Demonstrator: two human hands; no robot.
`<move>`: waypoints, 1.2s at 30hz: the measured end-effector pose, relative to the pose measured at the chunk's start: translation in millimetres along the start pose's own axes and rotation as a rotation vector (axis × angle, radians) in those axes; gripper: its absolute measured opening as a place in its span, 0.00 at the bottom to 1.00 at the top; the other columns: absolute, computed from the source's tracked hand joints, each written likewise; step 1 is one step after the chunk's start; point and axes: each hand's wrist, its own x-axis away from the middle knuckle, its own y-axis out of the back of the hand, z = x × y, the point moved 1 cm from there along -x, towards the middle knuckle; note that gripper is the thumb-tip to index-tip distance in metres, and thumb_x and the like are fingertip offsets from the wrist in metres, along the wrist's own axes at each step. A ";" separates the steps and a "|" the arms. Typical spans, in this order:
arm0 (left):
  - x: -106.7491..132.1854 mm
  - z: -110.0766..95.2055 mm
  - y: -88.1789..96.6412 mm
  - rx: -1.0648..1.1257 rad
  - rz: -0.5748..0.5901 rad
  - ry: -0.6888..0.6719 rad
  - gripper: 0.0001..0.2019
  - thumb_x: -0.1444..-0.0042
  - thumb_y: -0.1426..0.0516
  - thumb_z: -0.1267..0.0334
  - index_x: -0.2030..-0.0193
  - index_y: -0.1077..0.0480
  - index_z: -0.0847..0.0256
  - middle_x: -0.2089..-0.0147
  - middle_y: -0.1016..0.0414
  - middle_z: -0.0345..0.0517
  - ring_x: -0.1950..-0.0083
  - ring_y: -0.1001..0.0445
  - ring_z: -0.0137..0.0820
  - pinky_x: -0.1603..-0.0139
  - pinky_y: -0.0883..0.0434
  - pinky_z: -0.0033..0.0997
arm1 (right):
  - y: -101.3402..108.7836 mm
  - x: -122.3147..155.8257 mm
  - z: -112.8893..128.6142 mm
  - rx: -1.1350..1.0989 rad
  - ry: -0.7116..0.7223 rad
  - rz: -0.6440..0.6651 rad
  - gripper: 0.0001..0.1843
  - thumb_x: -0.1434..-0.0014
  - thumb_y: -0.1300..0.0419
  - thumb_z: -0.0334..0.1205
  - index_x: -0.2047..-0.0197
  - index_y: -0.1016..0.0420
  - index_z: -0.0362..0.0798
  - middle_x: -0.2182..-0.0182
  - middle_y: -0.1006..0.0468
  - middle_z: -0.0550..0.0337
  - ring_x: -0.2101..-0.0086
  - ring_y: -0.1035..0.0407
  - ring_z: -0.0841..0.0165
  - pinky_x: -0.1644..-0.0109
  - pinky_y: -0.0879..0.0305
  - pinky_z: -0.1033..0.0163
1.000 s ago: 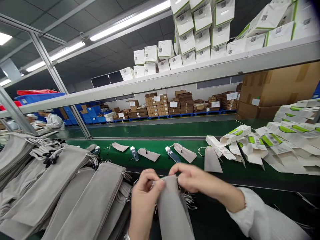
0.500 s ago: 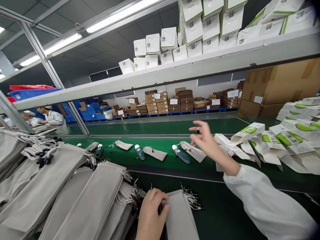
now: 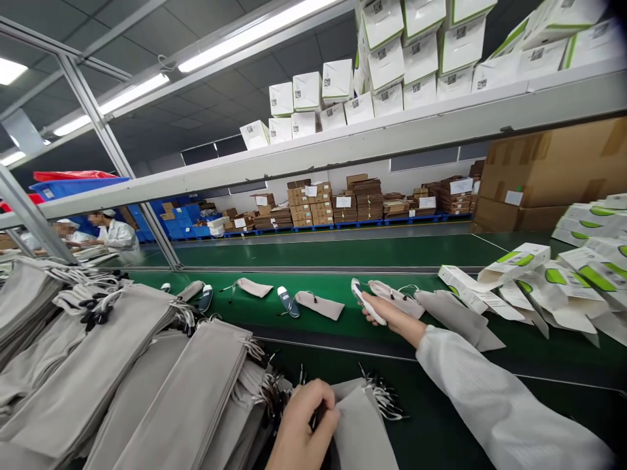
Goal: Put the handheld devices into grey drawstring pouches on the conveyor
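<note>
My right hand (image 3: 382,312) is closed around a slim white-and-blue handheld device (image 3: 368,307), tilted over the green belt (image 3: 274,331). Behind it on the belt lies a grey drawstring pouch (image 3: 396,299), with a larger grey pouch (image 3: 450,314) to its right. At the bottom centre, my left hand (image 3: 306,421) pinches the edge of the top drawstring pouch (image 3: 360,418) on a small stack, lifting that edge slightly; the fingertips are partly hidden. Further left on the belt are another blue-and-white device (image 3: 288,303) and a pouch (image 3: 321,304).
Large piles of grey pouches (image 3: 181,391) fill the lower left. Unfolded white-and-green cartons (image 3: 558,294) spread over the belt at right. A shelf (image 3: 333,150) carrying white boxes (image 3: 386,62) crosses above. Co-workers (image 3: 115,235) sit at far left.
My right hand has come down from above the belt and taken hold of the device. A larger grey pouch now shows beside the cartons. My left hand has lifted the top pouch's edge.
</note>
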 end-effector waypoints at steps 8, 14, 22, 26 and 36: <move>-4.8 -28.4 4.2 0.277 0.016 0.032 0.08 0.43 0.43 0.67 0.71 0.38 0.59 0.66 0.39 0.40 0.64 0.40 0.31 0.62 0.44 0.29 | 10.1 104.6 64.5 -1.177 0.239 0.295 0.34 0.46 0.30 0.41 0.43 0.44 0.59 0.57 0.28 0.61 0.58 0.27 0.66 0.47 0.28 0.49; -9.6 -46.1 0.7 0.360 -0.133 -0.074 0.09 0.45 0.39 0.64 0.72 0.34 0.60 0.65 0.38 0.41 0.64 0.38 0.30 0.64 0.43 0.28 | -1.3 137.7 80.9 -0.941 0.386 0.438 0.34 0.44 0.32 0.54 0.39 0.41 0.57 0.53 0.29 0.56 0.52 0.29 0.60 0.44 0.34 0.48; -14.0 -39.4 28.4 0.631 -0.495 0.029 0.16 0.50 0.33 0.55 0.71 0.34 0.61 0.62 0.35 0.41 0.72 0.39 0.22 0.74 0.42 0.22 | 20.7 146.8 67.6 -0.947 0.133 0.563 0.13 0.40 0.36 0.47 0.57 0.34 0.51 0.80 0.50 0.74 0.83 0.60 0.79 0.79 0.59 0.71; -13.1 -25.0 28.5 0.566 -0.507 0.075 0.15 0.46 0.36 0.52 0.58 0.32 0.58 0.65 0.36 0.38 0.76 0.44 0.22 0.76 0.43 0.22 | 59.3 150.4 78.0 -1.176 0.230 0.269 0.11 0.37 0.39 0.44 0.60 0.39 0.53 0.79 0.57 0.75 0.83 0.67 0.79 0.79 0.61 0.70; -6.9 10.3 -13.3 -0.229 -0.018 0.103 0.09 0.38 0.50 0.67 0.57 0.30 0.54 0.52 0.31 0.50 0.50 0.31 0.42 0.56 0.33 0.36 | 35.8 41.0 84.6 -0.262 0.646 -0.293 0.21 0.35 0.48 0.38 0.40 0.45 0.52 0.65 0.26 0.63 0.68 0.30 0.69 0.59 0.34 0.61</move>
